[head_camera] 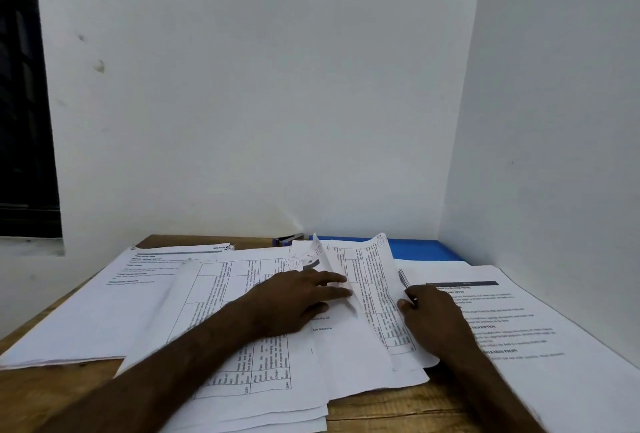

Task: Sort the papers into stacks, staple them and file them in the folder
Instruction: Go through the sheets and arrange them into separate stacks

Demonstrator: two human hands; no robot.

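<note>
paper piles point(346, 363) 3 | stapler point(289, 238) 1 | folder point(419, 249) 1 | left hand point(294, 297), right hand point(433, 315)

1. The back wall point(242, 86) is plain white and fills most of the view.
2. A few small dark scuffs point(99, 66) mark its left part.
3. The right wall point(554, 103) is white too and meets the back wall in an upright corner point(462, 103).
4. A window point(20, 86) stands at the far left edge; it is dark, and nothing can be made out through it.
5. Below it runs a pale sill point(31, 246), greyish along its top.
6. A brown wooden table point(398, 408) with visible grain stands in the corner, its far edge against the back wall.
7. The light is soft, cool and even, with only faint shadows.
</note>
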